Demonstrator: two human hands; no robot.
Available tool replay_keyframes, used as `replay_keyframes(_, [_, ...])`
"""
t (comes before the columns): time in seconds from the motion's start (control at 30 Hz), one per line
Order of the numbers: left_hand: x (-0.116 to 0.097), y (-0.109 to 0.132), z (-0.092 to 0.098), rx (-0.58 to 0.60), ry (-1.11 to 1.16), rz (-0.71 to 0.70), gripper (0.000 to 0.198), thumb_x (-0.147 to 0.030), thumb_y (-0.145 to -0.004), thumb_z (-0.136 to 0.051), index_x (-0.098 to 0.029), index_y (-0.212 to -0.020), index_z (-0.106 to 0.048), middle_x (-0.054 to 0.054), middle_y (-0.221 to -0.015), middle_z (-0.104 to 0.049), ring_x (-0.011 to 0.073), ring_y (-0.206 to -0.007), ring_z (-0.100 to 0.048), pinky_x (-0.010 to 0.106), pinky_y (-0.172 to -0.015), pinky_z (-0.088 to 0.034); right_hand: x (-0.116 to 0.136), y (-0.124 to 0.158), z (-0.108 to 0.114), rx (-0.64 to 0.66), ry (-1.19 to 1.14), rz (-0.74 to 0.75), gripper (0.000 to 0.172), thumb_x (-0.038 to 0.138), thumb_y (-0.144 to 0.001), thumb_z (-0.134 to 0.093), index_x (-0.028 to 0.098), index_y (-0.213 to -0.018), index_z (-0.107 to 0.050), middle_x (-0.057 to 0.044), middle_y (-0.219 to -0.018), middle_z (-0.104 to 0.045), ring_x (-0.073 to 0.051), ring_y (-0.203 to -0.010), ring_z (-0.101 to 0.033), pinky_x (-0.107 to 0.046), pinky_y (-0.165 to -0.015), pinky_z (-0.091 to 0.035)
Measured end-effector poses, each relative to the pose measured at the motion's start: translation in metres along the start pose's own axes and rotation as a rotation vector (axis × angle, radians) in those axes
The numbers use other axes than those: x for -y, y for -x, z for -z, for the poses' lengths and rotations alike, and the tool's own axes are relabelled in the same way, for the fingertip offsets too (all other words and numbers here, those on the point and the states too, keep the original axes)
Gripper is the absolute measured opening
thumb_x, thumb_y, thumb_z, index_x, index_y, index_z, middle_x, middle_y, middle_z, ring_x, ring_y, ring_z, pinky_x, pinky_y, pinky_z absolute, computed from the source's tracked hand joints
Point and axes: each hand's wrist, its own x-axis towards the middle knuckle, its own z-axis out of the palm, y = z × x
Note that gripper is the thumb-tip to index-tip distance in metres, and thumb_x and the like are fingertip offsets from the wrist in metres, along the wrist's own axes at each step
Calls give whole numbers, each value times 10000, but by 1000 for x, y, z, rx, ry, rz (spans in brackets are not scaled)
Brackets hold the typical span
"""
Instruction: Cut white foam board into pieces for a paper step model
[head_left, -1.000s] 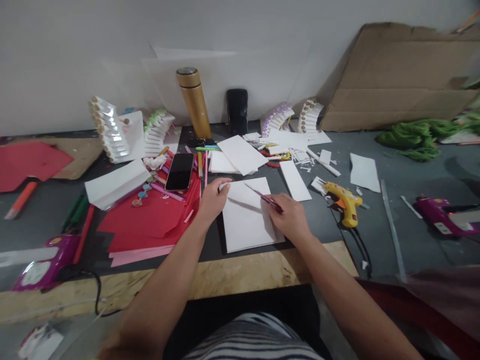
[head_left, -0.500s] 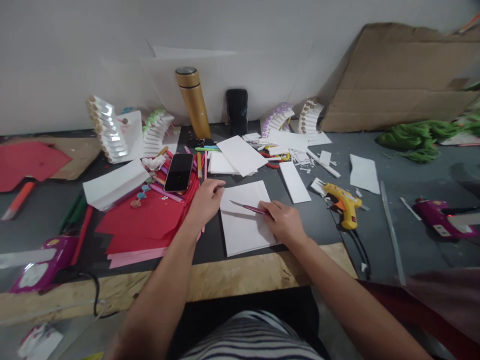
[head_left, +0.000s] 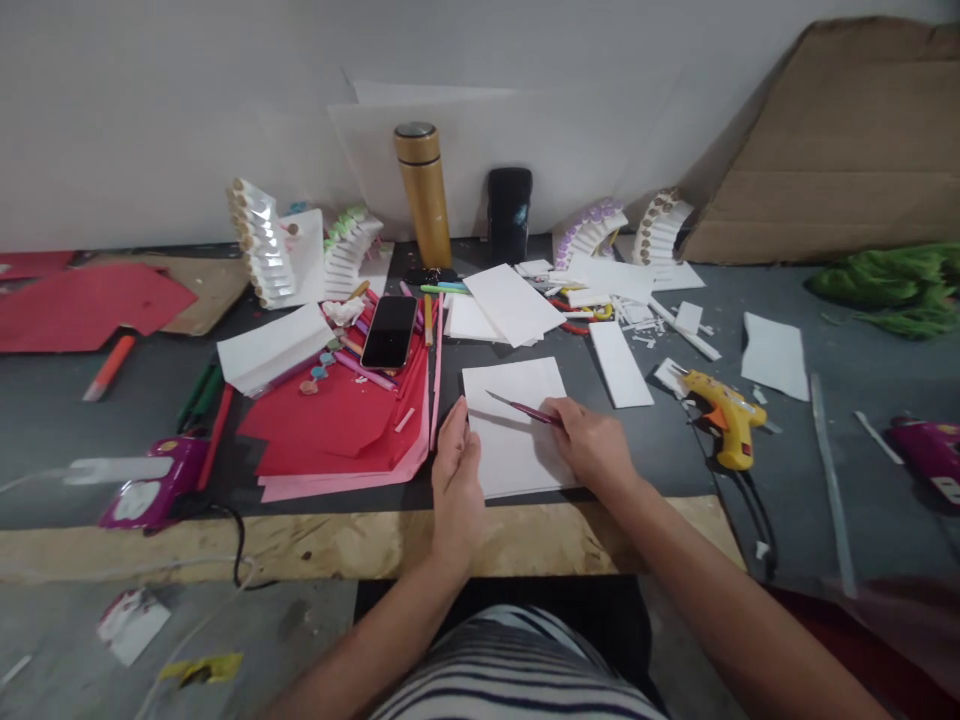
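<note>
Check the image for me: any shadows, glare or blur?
Head view: dim light, a soft shadow crossing the white sheet below the slim tool; head view: glare on the shiny rolls; head view: small paper scraps look soft.

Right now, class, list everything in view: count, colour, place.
Paper stack: one, white, front centre
Pointed tool: one, dark red, above stack
Glue gun: one, yellow, right
Devices: two, purple, either side
Phone: one, black, left
Sheets: several, red and pink, left
Pens: several, mixed, around phone
Bottle: one, gold, back
Upright object: one, black, back
Stepped models: four, white, back
Cardboard: two, brown, left and right
Stranded heap: one, green, right
Loose paper: many, white, around stack
Left hand: one, bare, at stack's edge
Right hand: one, bare, holding tool
</note>
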Motion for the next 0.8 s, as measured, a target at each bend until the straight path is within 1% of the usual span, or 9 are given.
replay_keyframes(0.1, [1, -9, -14, -88, 98, -25, 421, -327, -952, -543, -236, -1362, -549, 44, -1512, -489, 195, -1424, -417, 342, -1212, -309, -1, -5, 0, 14, 34, -6, 238, 169, -902, -467, 147, -1034, -663, -99, -890, -741, -202, -686, -661, -287, -549, -303])
replay_keyframes(0.17, [0, -17, -21, -93, 85, -16, 405, -304, -953, -523, -224, -1349, -555, 58, -1494, -507, 199, -1408, -440, 358, -1203, -325, -5, -12, 0, 3, 49, -9, 235, 166, -906, -459, 140, -1025, -660, -108, -872, -735, -205, -685, -655, -289, -558, -309])
replay_keyframes(0.27, [1, -26, -27, -64, 3, -51, 419, -273, -932, -531, -237, -1348, -553, 59, -1505, -490, 212, -1425, -416, 370, -1208, -309, -13, -23, 0, -23, 53, -1, 228, 182, -917, -458, 139, -1021, -657, -108, -853, -731, -208, -692, -654, -287, -572, -319])
replay_keyframes(0.37, [0, -35, -21, 26, -55, -82, 494, -236, -862, -606, -258, -1352, -547, 59, -1536, -445, 236, -1455, -366, 382, -1217, -287, -19, -29, 0, -39, 28, 31, 227, 197, -920, -461, 148, -1020, -659, -98, -853, -738, -207, -710, -663, -282, -579, -326])
replay_keyframes(0.43, [-6, -47, -14, 63, -37, -26, 545, -205, -813, -635, -235, -1349, -541, 100, -1519, -460, 266, -1435, -400, 418, -1194, -327, -21, -29, -1, -54, 17, 33, 232, 203, -918, -461, 156, -1023, -663, -91, -851, -744, -206, -712, -667, -279, -576, -327])
replay_keyframes(0.5, [-17, -64, -7, 52, 1, 94, 530, -177, -810, -608, -192, -1335, -541, 153, -1470, -505, 285, -1369, -490, 445, -1145, -392, -21, -28, -1, -67, 10, 24, 233, 201, -908, -469, 160, -1023, -667, -89, -863, -749, -209, -720, -673, -277, -574, -331])
replay_keyframes(0.57, [-27, -82, -6, 38, 24, 130, 542, -110, -794, -568, -163, -1332, -532, 170, -1486, -486, 264, -1369, -493, 407, -1144, -390, -20, -26, -2, -71, -4, 17, 231, 203, -899, -484, 161, -1030, -669, -87, -888, -754, -212, -739, -681, -274, -576, -342])
replay_keyframes(0.67, [-32, -98, -16, 6, 81, 138, 670, -3, -720, -504, -160, -1371, -473, 158, -1542, -420, 241, -1386, -474, 381, -1142, -391, -18, -25, -3, -76, 18, -24, 292, 213, -889, -508, 141, -1130, -656, -105, -939, -758, -223, -752, -688, -276, -573, -360])
replay_keyframes(0.8, [-16, -95, -30, 18, 113, 66, 763, 17, -682, -462, -169, -1420, -406, 147, -1554, -404, 203, -1435, -403, 343, -1173, -349, -16, -26, -2, -48, 115, -65, 445, 221, -903, -493, 106, -1323, -581, -142, -1010, -752, -242, -749, -691, -296, -560, -375])
